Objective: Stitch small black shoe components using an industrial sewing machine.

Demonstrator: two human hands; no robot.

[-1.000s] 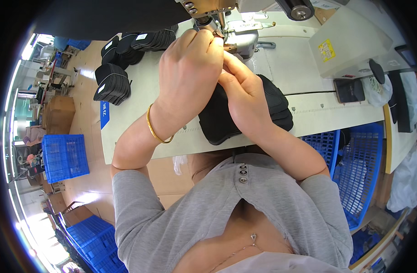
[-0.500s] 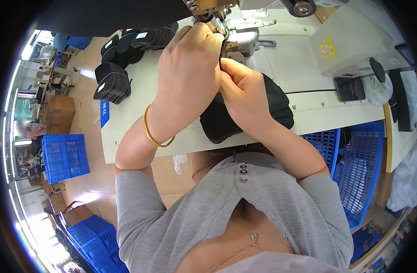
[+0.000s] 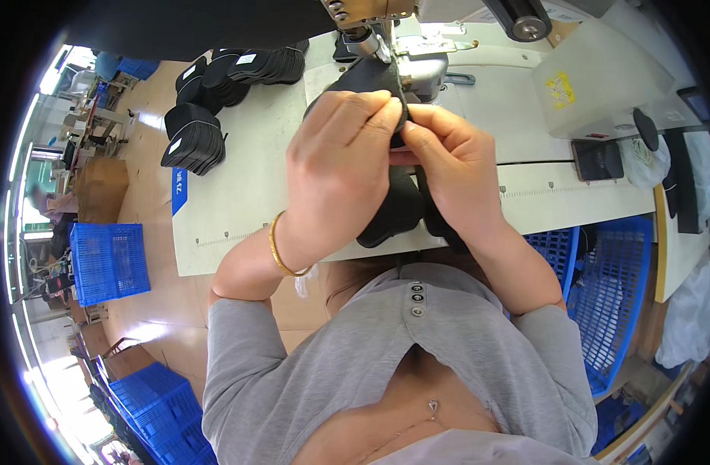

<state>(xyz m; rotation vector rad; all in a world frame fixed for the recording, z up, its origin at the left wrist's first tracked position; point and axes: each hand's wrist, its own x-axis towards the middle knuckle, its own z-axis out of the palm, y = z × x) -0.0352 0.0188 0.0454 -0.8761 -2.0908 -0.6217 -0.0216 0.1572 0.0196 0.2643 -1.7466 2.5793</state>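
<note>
1. Head view: smooth pale table (image 3: 518,101), tan floor (image 3: 165,287), meshy blue plastic crates (image 3: 111,263) around
2. Left hand (image 3: 339,159) and right hand (image 3: 456,167) both pinch a matte black piece (image 3: 367,77), curved edge, right at the metal sewing machine (image 3: 363,43)

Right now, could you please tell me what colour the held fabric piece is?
The fabric piece is black; the head view shows it best.

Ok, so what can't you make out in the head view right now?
In the head view:
Black piece: partly hidden by the left hand and right hand.
Lower black pad: upper part behind the hands.
Sewing machine: top cut off by the upper edge.
White label on the leftmost black bundle: any print too small.
</note>
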